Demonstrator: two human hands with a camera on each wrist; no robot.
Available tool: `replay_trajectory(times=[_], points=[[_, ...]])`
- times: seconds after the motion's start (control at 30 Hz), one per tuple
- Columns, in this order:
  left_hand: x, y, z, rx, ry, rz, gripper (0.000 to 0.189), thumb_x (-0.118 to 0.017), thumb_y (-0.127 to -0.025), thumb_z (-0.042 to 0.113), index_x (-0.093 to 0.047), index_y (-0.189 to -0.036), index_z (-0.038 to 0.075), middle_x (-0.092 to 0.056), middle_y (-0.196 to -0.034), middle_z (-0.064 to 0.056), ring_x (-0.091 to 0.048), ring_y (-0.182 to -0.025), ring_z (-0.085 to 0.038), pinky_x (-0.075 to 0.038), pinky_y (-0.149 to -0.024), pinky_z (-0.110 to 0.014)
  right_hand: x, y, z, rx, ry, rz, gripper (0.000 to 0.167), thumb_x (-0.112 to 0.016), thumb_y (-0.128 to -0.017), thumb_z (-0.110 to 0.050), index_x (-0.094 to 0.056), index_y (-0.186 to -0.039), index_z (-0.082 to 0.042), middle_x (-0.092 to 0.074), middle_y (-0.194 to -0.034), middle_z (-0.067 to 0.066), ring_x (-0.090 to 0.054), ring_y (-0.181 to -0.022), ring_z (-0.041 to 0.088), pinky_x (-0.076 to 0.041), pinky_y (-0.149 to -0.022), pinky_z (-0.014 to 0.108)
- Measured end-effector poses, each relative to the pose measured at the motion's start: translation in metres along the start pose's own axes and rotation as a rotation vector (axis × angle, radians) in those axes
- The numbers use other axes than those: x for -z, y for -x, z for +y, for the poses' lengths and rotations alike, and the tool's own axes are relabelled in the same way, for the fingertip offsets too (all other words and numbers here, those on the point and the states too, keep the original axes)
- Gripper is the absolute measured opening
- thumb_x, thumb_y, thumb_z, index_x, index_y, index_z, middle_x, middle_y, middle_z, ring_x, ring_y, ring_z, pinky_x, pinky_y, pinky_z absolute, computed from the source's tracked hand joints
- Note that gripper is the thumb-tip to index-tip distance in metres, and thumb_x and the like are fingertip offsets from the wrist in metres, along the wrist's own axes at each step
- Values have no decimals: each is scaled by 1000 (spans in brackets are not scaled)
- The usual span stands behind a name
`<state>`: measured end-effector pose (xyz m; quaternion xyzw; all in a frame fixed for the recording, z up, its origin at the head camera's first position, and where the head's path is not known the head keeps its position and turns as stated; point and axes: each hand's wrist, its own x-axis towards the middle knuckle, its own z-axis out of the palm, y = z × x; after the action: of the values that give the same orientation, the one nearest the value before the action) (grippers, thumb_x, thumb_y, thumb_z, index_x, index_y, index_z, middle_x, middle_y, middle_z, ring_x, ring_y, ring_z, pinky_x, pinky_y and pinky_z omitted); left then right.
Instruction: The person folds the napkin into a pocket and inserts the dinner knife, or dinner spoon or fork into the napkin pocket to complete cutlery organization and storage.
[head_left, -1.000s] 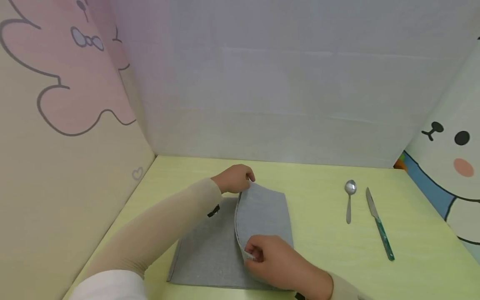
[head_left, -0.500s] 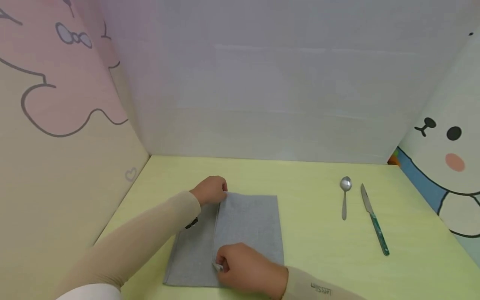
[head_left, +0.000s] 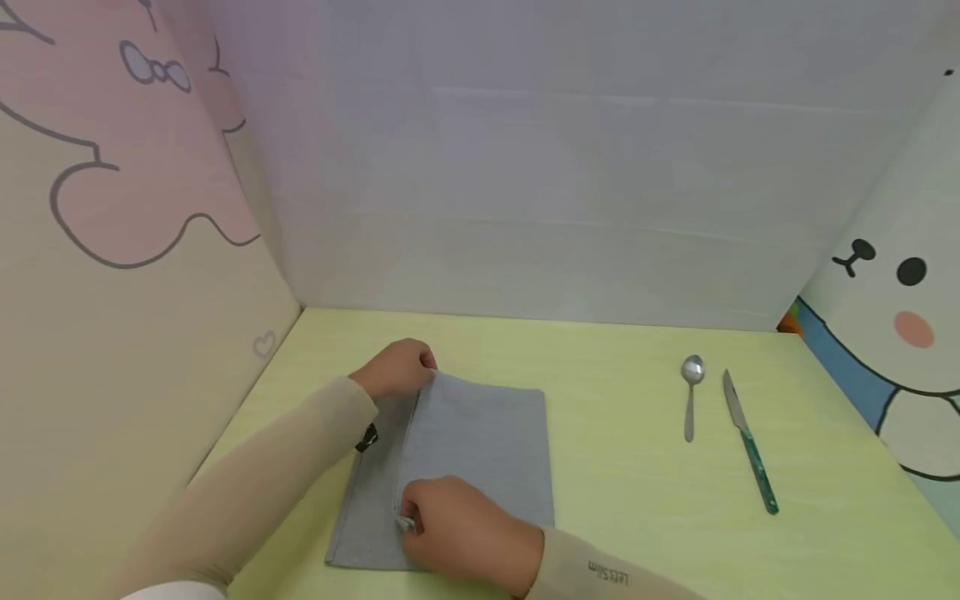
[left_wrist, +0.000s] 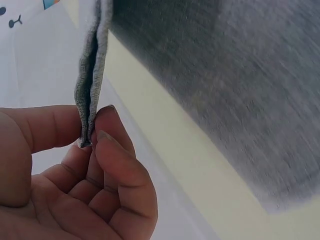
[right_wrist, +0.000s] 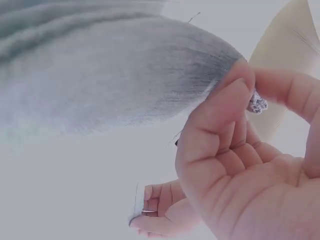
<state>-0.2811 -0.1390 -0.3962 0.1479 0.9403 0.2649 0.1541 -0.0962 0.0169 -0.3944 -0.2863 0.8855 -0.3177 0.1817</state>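
Note:
A grey cloth [head_left: 480,433], folded in layers, lies on the pale yellow-green table with its upper flap raised along the left edge. At the flap's far corner my left hand [head_left: 397,367] pinches the fabric. My right hand [head_left: 468,529] pinches the near corner of the same flap. In the left wrist view two layers of the cloth [left_wrist: 92,75] meet between the thumb and fingers of the left hand [left_wrist: 95,175]. The right wrist view has the cloth [right_wrist: 135,65] bunched between thumb and fingers of the right hand [right_wrist: 240,150].
To the right on the table [head_left: 615,433] lie a metal spoon [head_left: 692,392] and a knife [head_left: 750,442] with a green handle, side by side. A pale wall [head_left: 555,167] stands behind, and printed side walls rise at left and right.
Both hands have carried the cloth's pinched edge leftward over the lower layer. Over the last half second the far corner has risen a little. The spoon and knife stay put while the view shifts slightly.

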Motion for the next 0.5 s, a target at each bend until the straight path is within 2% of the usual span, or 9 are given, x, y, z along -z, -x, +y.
replay_trajectory(times=[0.2, 0.37, 0.43, 0.5], points=[[16, 10, -18, 8, 49, 22, 13, -60, -100, 14, -70, -105, 6, -66, -103, -7, -59, -84, -23, -50, -69, -36, -7, -13, -16, 48, 72, 6, 11, -72, -88, -7, -66, -83, -15, -53, -63, -14, -47, -58, 0, -43, -59, 16], [25, 21, -27, 27, 74, 39, 16, -59, -100, 13, -69, -108, 4, -66, -108, -10, -60, -89, -25, -51, -72, -38, -12, -23, -29, 64, 99, -7, 28, -69, -89, -6, -53, -70, -17, -37, -58, -12, -31, -55, 3, -31, -50, 19], [26, 22, -34, 38, 66, 48, 16, -58, -100, 13, -69, -108, 4, -66, -108, -10, -60, -91, -25, -51, -74, -38, -17, -28, -32, 65, 117, -18, 35, -69, -90, -6, -46, -66, -17, -29, -57, -10, -23, -54, 5, -25, -48, 21], [25, 22, -41, 41, 50, 53, 16, -59, -99, 12, -70, -107, 4, -67, -106, -10, -59, -91, -25, -51, -75, -38, -23, -33, -34, 62, 148, -23, 37, -69, -89, -6, -44, -65, -18, -27, -57, -10, -22, -53, 6, -23, -46, 22]])
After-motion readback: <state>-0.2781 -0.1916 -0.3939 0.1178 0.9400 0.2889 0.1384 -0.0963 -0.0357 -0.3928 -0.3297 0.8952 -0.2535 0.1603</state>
